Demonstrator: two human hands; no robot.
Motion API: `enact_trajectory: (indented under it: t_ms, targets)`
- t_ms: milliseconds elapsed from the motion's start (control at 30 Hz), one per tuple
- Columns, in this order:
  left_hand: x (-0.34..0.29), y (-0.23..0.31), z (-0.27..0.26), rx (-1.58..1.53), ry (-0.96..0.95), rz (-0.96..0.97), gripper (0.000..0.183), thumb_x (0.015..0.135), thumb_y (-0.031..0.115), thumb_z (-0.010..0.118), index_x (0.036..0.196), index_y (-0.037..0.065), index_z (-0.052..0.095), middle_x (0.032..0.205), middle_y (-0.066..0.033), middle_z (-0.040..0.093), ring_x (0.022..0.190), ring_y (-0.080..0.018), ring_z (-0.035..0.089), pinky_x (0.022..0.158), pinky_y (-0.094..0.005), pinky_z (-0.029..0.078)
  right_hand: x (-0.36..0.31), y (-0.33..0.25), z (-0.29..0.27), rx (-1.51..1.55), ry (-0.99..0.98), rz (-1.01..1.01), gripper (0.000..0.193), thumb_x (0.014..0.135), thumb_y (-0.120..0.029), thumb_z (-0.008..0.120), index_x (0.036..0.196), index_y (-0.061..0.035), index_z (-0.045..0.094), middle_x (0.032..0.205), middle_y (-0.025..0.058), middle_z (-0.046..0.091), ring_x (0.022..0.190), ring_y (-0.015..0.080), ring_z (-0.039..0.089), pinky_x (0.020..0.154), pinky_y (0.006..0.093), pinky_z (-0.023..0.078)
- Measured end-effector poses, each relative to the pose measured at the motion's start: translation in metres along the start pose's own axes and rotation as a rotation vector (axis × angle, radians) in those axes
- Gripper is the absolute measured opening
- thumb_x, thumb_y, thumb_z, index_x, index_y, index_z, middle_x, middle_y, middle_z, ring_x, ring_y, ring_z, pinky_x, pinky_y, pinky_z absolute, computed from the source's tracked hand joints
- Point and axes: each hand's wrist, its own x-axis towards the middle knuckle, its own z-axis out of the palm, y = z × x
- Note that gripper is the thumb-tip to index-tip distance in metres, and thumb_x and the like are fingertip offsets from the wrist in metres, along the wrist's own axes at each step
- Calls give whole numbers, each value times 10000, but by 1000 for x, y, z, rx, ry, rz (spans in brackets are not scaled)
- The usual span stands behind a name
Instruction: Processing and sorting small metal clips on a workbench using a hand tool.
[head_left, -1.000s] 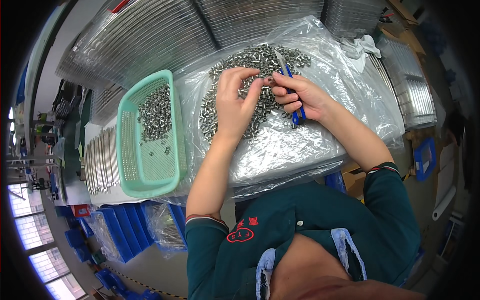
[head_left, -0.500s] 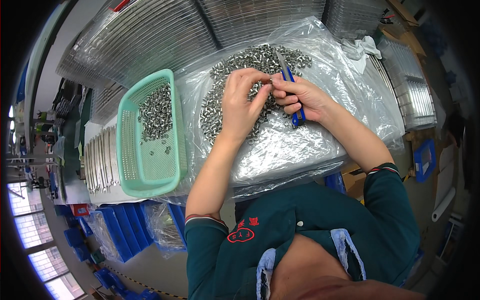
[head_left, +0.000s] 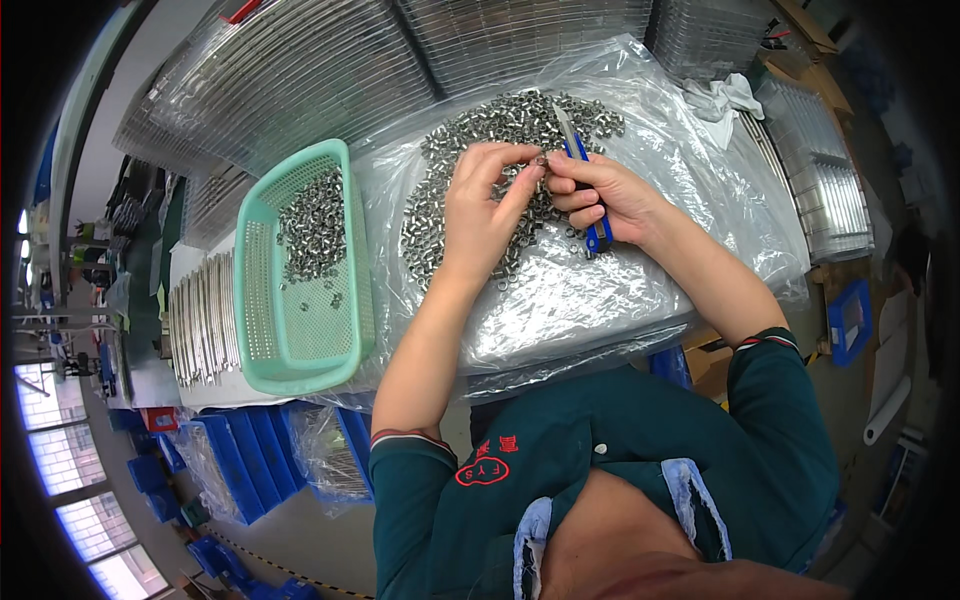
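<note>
My right hand (head_left: 618,197) is closed around a blue utility knife (head_left: 599,236), its blade pointing away from me. The thumb and forefinger of my left hand (head_left: 482,210) pinch a small metal ring (head_left: 541,161). Fingertips of the right hand meet it from the other side, partly hiding it. Under and around both hands spreads a heap of small shiny metal rings (head_left: 425,215) on clear plastic sheeting (head_left: 560,310). To the left, a pale green perforated basket (head_left: 357,270) holds more of these metal pieces (head_left: 312,230).
Stacked clear plastic trays (head_left: 270,85) line the back of the table. Long metal rods (head_left: 203,315) lie left of the basket. A white cloth (head_left: 725,97) and more clear trays (head_left: 820,175) sit at the right. Blue bins (head_left: 245,460) stand below the table's left front.
Both hands stay almost in place over the heap. The fingertips and the small ring between them have shifted slightly; the knife remains in the right hand.
</note>
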Motion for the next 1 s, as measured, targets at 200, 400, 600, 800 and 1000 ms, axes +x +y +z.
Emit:
enact_trajectory:
  t_ms: [200, 400, 600, 800, 1000]
  targets:
    - [-1, -7, 0, 76, -2, 43, 128, 794, 96, 622, 911, 46, 638, 907, -65, 591, 846, -157, 555, 708, -254, 446, 1, 1, 0, -7, 6, 0, 136, 864, -219, 562, 830, -103, 501, 659, -51, 474, 461, -26, 361, 345, 111, 268]
    - [0, -3, 2, 151, 32, 165, 166, 758, 63, 646, 918, 46, 603, 929, -65, 578, 857, -163, 549, 687, -261, 447, 0, 3, 0, -13, 28, -20, 132, 866, -214, 559, 908, -98, 514, 676, -44, 483, 463, -25, 362, 350, 112, 270]
    - [1, 2, 1, 44, 40, 86, 221, 744, 65, 657, 947, 36, 573, 935, -74, 571, 857, -177, 549, 676, -263, 447, 0, 0, 1, -106, 33, -70, 173, 863, -201, 561, 983, -84, 514, 687, -40, 492, 463, -24, 362, 355, 110, 268]
    - [1, -2, 0, 103, 20, 160, 197, 742, 65, 660, 921, 36, 585, 934, -72, 574, 850, -175, 549, 672, -263, 446, -2, 0, 3, -87, 34, -59, 146, 861, -212, 566, 916, -86, 517, 676, -44, 488, 466, -26, 362, 357, 111, 270]
    - [2, -1, 1, 156, 30, 179, 179, 734, 59, 665, 897, 35, 597, 919, -73, 581, 848, -179, 547, 669, -267, 445, -1, 1, 2, -75, 25, -47, 160, 859, -236, 572, 834, -89, 514, 672, -50, 482, 466, -28, 360, 356, 114, 274]
